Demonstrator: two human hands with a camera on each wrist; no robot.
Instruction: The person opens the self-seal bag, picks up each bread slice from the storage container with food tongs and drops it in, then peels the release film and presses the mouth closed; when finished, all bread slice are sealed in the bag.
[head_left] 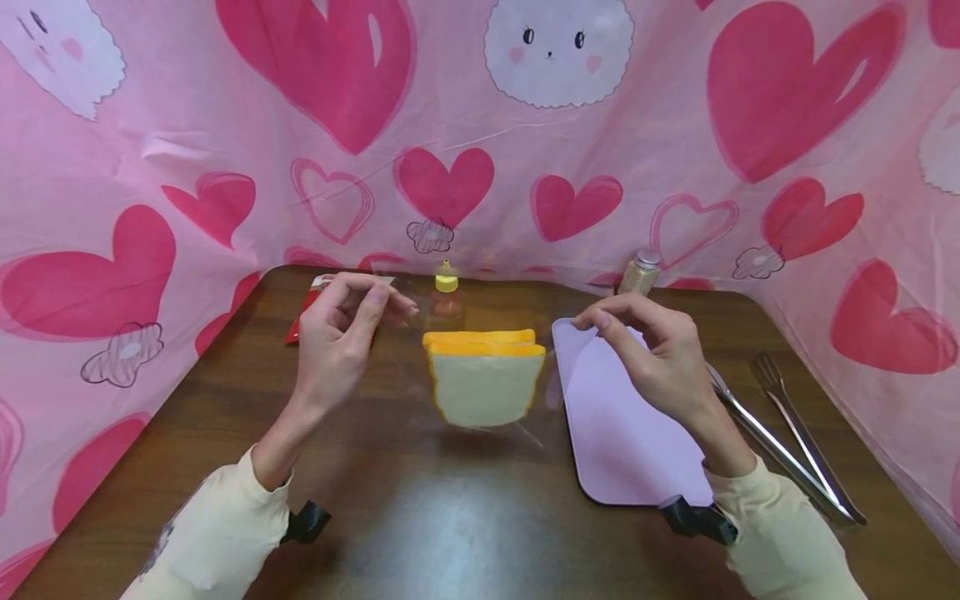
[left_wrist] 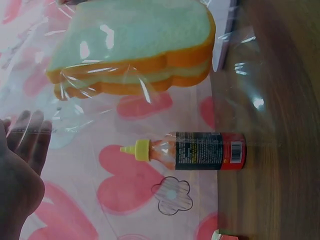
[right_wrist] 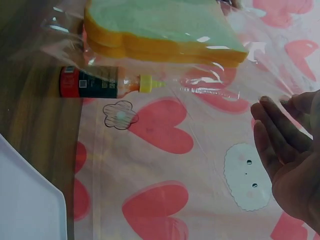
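Note:
Two slices of toy-like bread (head_left: 487, 387) with orange crusts hang upright, stacked together, inside a clear plastic bag (right_wrist: 212, 93). My left hand (head_left: 337, 333) pinches the bag's upper left edge between thumb and fingers. On the opposite side, my right hand (head_left: 660, 350) pinches the upper right edge, so the bag is stretched between the hands above the table. Both wrist views show the bread and shiny creases in the plastic; the pinching fingertips are only partly seen there. Behind the bag stands a sauce bottle (left_wrist: 197, 151) with a yellow nozzle cap.
A lilac tray (head_left: 615, 433) lies under and beside my right hand. Metal tongs (head_left: 806, 446) with a fork-like end lie at the right. A jar (head_left: 639, 275) with a silver lid stands behind the tray. Partly hidden behind my left hand is a red packet (head_left: 302, 315).

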